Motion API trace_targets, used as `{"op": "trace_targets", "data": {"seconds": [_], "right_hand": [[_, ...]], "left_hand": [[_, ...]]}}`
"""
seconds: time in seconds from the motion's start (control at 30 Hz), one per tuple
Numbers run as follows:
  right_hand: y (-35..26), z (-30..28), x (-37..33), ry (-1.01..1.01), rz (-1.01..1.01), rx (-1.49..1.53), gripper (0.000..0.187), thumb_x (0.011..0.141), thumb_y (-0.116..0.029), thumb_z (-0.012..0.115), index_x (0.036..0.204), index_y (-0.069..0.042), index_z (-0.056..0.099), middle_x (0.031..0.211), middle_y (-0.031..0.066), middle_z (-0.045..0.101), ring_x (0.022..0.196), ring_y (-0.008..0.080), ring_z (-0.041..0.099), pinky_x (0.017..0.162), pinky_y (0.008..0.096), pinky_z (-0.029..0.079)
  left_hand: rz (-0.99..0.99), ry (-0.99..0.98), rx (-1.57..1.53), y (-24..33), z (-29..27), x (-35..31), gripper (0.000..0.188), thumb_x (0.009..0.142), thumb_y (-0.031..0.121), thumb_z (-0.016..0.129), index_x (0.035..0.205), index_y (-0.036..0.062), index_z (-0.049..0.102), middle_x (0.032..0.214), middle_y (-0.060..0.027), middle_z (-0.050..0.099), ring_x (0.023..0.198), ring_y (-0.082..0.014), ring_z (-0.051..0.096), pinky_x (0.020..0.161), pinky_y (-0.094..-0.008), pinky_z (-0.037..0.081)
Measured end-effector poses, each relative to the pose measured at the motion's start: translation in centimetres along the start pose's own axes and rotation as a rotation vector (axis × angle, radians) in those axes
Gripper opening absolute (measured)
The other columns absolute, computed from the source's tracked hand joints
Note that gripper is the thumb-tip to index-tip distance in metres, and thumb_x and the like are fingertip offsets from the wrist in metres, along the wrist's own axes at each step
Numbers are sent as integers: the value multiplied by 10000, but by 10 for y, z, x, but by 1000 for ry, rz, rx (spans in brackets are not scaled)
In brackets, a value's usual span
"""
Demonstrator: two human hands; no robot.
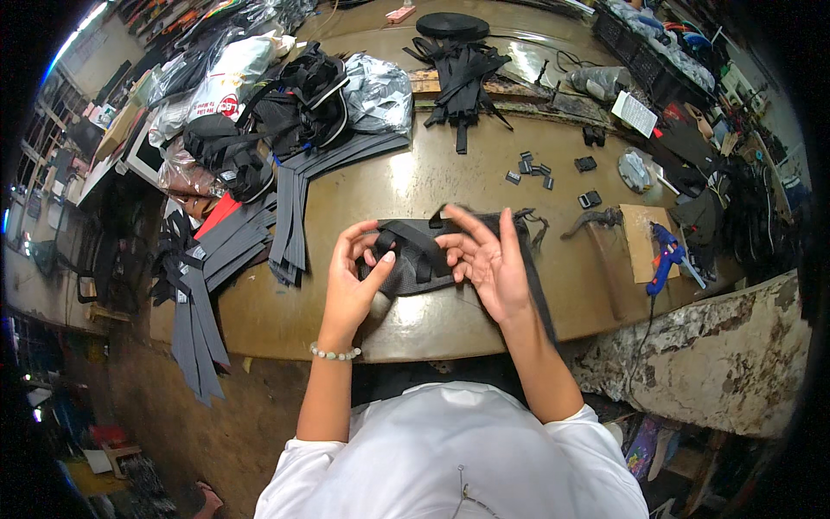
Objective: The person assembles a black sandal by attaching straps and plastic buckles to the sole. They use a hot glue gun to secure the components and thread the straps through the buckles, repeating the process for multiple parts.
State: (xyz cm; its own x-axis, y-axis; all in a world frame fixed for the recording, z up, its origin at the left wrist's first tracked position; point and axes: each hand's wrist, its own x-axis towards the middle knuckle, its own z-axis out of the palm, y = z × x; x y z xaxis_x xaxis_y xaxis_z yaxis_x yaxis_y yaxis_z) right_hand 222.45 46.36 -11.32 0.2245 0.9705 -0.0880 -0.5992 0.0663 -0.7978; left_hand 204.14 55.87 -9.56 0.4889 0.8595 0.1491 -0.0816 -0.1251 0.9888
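Note:
A black mesh fabric piece with webbing straps (411, 275) lies on the brown table right in front of me. My left hand (353, 272), a beaded bracelet at its wrist, has thumb and fingers curled round the left end of this piece. Palm up, my right hand (491, 264) is at the piece's right part; its thumb and index finger are stretched wide apart, and the other fingers bend near the strap. Under and beyond the right hand runs more black fabric, with a long narrow strip hanging past the forearm.
Grey webbing strips (292, 221) and black bags (303, 104) crowd the left. Ahead lie a bundle of black straps (462, 73) and a webbing roll (452, 25). Small black buckles (589, 200) sit to the right, near a blue glue gun (666, 258) on cardboard (638, 238).

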Motion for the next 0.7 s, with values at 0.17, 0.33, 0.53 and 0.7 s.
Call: {"op": "trace_targets", "data": {"seconds": [0.17, 0.33, 0.53, 0.7], "right_hand": [[5, 21, -6, 166, -362, -198, 522, 1013, -387, 456, 1402, -45, 390, 1035, 105, 633, 801, 89, 534, 623, 198, 461], [19, 42, -27, -122, -466, -728, 138, 930, -95, 566, 1003, 6, 625, 953, 128, 640, 809, 182, 584, 723, 281, 491], [35, 68, -20, 19, -575, -1237, 148, 820, 12, 590, 967, 15, 608, 988, 187, 622, 946, 344, 578, 855, 398, 475], [-41, 39, -33, 168, -795, -1423, 134, 844, -44, 612, 973, -7, 616, 1007, 176, 647, 926, 346, 597, 821, 434, 480]], "left_hand": [[128, 58, 307, -5, 0, -11, 337, 816, 59, 695, 1126, 7, 576, 960, -52, 620, 764, -114, 501, 737, -244, 438], [123, 94, 647, 9, 0, -6, 239, 852, 142, 686, 1026, -11, 630, 877, -121, 653, 682, -197, 586, 644, -314, 482], [1, -41, 743, 18, -8, 9, 224, 881, 252, 661, 940, 37, 683, 849, -96, 651, 716, -225, 601, 726, -351, 424], [129, -73, 745, 12, -9, 13, 175, 895, 238, 638, 924, 73, 687, 904, -80, 643, 909, -216, 578, 833, -355, 347]]}}
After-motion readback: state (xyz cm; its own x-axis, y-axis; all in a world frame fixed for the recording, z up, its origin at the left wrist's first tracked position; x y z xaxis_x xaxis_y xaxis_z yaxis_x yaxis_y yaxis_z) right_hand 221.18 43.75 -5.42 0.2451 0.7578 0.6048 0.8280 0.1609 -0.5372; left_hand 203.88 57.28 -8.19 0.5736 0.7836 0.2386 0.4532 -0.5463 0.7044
